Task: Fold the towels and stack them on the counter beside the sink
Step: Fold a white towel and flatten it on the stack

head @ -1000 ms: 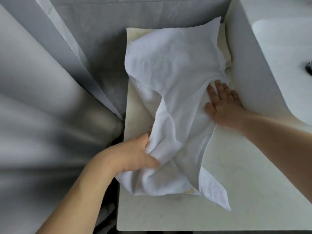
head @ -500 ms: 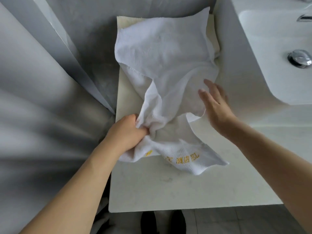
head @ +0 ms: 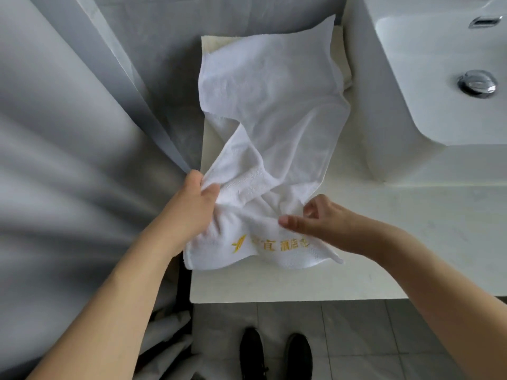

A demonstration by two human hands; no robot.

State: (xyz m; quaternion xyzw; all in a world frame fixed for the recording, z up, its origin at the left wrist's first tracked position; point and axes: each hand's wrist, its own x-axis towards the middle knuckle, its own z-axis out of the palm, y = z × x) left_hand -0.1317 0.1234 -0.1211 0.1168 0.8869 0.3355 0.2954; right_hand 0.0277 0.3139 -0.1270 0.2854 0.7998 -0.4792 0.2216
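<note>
Towel, white terry cloth with gold embroidered lettering (head: 271, 149): lies rumpled on the pale stone counter (head: 411, 242), left of the white ceramic sink basin (head: 439, 78), not yet folded.

Head view. Towel's long axis runs from the wall end toward the counter's front edge; lettered hem is nearest the person, far end spread flat against the back. Middle section twisted and bunched. A cream cloth shows beneath its far edge; cannot tell whether that is a folded towel.

Left hand (head: 197, 207): fingers curled round a bunched left edge of the towel, gripping it. Right hand (head: 321, 220): thumb and forefinger narrow, appearing to pinch a fold near the lettered hem, other fingers loosely curled.

Risk, judged: the twist between the two grips may get folded in, giving a lumpy, uneven fold. Near-left corner sits at the counter's edge; a pull toward the left could drag it off onto the grey tiled floor (head: 356, 338).
</note>
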